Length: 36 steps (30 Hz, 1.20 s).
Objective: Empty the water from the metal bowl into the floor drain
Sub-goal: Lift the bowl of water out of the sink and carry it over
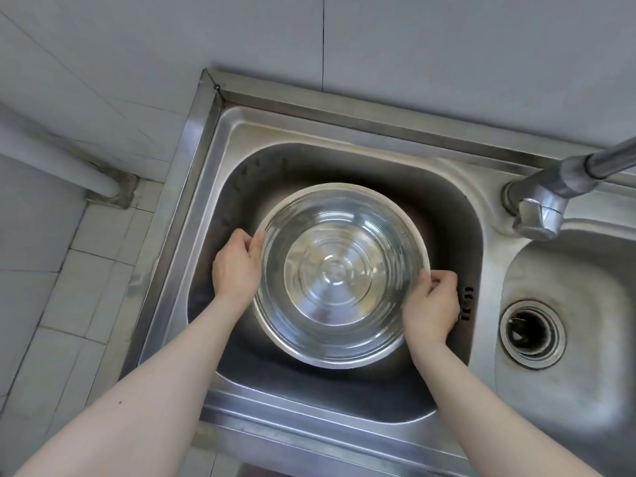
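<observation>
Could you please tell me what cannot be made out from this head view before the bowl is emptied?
- Floor drain: not seen anywhere on the tiled floor; possibly beyond the frame edge.
- Left basin's drain: hidden under the metal bowl.
- Faucet spout: cut off by the right edge.
- Fingers of the left hand and right hand: partly hidden behind the rim.

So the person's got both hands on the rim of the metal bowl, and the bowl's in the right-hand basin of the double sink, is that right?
Not quite. The left hand and right hand do grip the rim of the metal bowl, but the head view shows it in the left-hand basin. The right-hand basin, beyond the faucet, holds only its strainer drain.
</observation>
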Each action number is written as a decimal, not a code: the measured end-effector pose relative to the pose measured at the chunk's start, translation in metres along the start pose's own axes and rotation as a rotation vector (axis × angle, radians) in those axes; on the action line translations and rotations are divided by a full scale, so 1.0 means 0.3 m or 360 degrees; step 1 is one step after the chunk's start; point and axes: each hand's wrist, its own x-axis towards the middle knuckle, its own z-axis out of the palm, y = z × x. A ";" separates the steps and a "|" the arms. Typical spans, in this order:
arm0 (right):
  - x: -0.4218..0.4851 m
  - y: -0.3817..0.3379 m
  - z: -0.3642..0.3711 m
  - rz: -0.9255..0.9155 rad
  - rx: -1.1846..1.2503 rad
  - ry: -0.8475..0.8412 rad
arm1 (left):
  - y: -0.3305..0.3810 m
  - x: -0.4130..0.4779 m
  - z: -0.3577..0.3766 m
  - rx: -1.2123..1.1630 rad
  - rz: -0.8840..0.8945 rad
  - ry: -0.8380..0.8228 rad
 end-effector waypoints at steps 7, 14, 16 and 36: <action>-0.021 -0.032 -0.035 0.0008 0.0149 0.0077 | 0.036 -0.018 -0.039 -0.0097 0.0034 0.0090; -0.047 -0.079 -0.106 0.0038 0.0361 0.0167 | 0.077 -0.065 -0.107 -0.0215 0.0089 0.0163; -0.057 -0.095 -0.132 0.0027 0.0401 0.0191 | 0.087 -0.079 -0.130 -0.0204 0.0100 0.0195; -0.494 -0.123 -0.407 -0.0129 0.0803 0.0443 | 0.066 -0.363 -0.521 -0.0484 0.0347 0.0171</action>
